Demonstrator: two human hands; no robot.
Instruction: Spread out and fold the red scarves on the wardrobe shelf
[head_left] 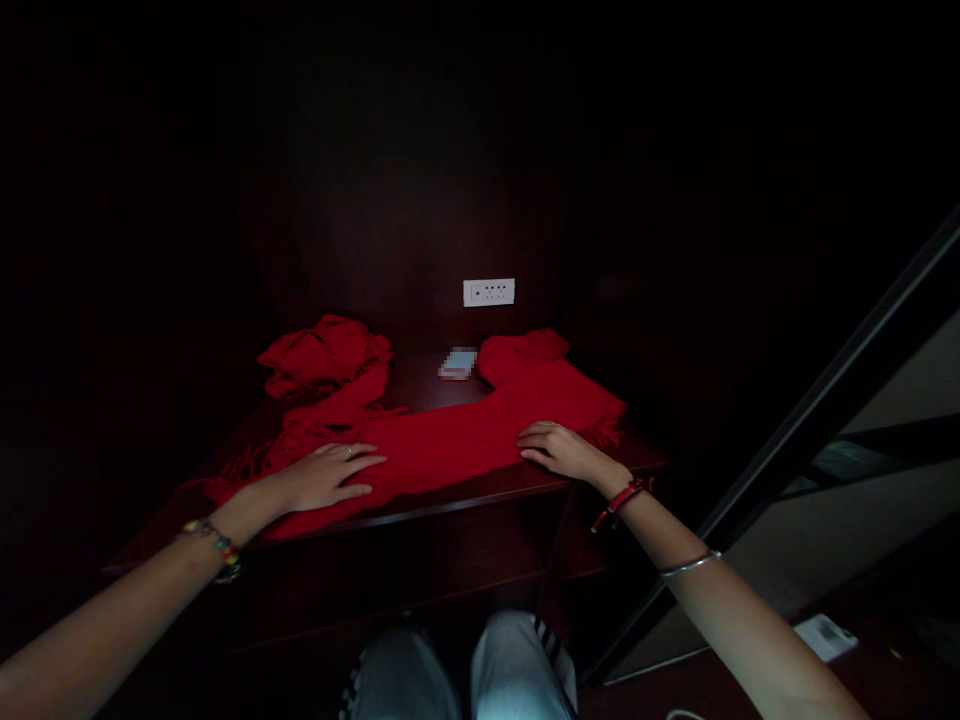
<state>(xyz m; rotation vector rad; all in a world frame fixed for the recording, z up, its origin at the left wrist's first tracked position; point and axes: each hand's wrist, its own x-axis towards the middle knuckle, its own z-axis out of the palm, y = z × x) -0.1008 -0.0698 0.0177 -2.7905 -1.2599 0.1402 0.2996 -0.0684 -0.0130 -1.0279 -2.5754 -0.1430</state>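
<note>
A red scarf [450, 440] with fringed ends lies spread across a dark wooden shelf [480, 492]. Its fringe shows at the left and at the right end. Flat on the cloth at the left rests my left hand [324, 474], fingers spread, with a ring on one finger. My right hand [553, 446] touches the scarf near the shelf's front edge, fingers stretched out and holding nothing. Behind my left hand a crumpled heap of red cloth [322, 355] sits at the back left. More red cloth is bunched up at the back right.
A pixelated flat object [457, 364] lies behind the scarf. On the back wall is a white socket plate [489, 292]. A dark-framed panel [750, 510] leans at the right. Below, a white card-like item [825, 637] lies near the floor. My knees [517, 665] face the shelf front.
</note>
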